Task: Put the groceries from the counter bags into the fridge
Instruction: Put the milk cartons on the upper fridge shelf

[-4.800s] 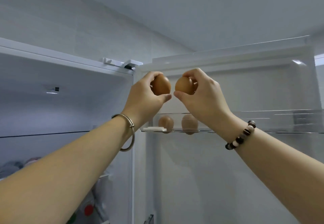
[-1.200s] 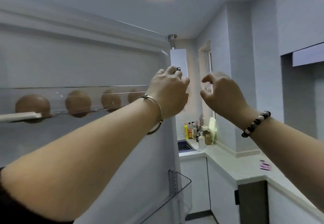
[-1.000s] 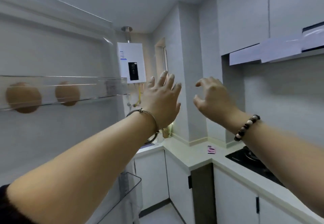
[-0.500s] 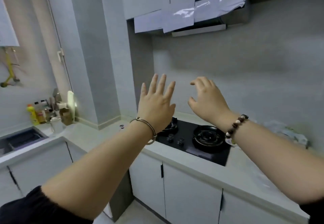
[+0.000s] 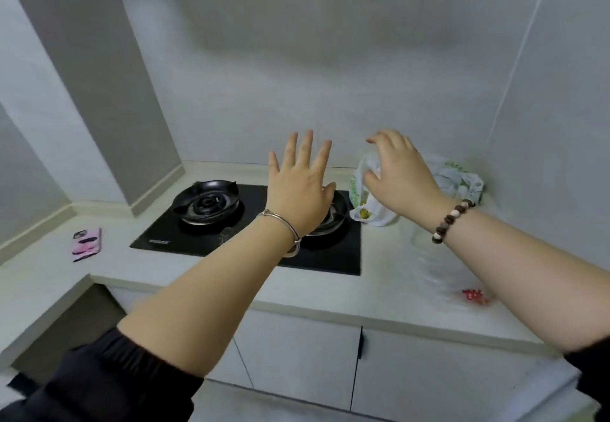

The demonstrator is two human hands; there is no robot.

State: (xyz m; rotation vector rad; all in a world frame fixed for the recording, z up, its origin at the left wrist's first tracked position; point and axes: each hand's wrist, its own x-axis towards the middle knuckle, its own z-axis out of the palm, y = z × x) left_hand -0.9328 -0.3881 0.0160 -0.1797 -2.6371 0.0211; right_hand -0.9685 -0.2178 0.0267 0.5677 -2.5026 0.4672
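Observation:
Both my hands are raised over the counter and hold nothing. My left hand [image 5: 302, 187] has straight spread fingers and hovers above the right burner of the black stove. My right hand [image 5: 401, 174] has loosely bent fingers and hangs just in front of a white plastic grocery bag [image 5: 366, 210] with green print and something yellow inside. A second crumpled white bag [image 5: 457, 179] lies behind it in the corner. A flat clear plastic bag [image 5: 439, 266] with a red mark lies on the counter under my right forearm. The fridge is out of view.
The black two-burner gas stove [image 5: 211, 210] sits in the pale counter [image 5: 297, 293]. A pink phone [image 5: 86, 244] lies on the counter at the left. White cabinet doors run below the counter edge. Grey walls close the corner behind the bags.
Both eggs have left my hands and sit in the fridge door rack. I have turned right from the fridge to the stove counter, and my empty hands now reach toward the bags.

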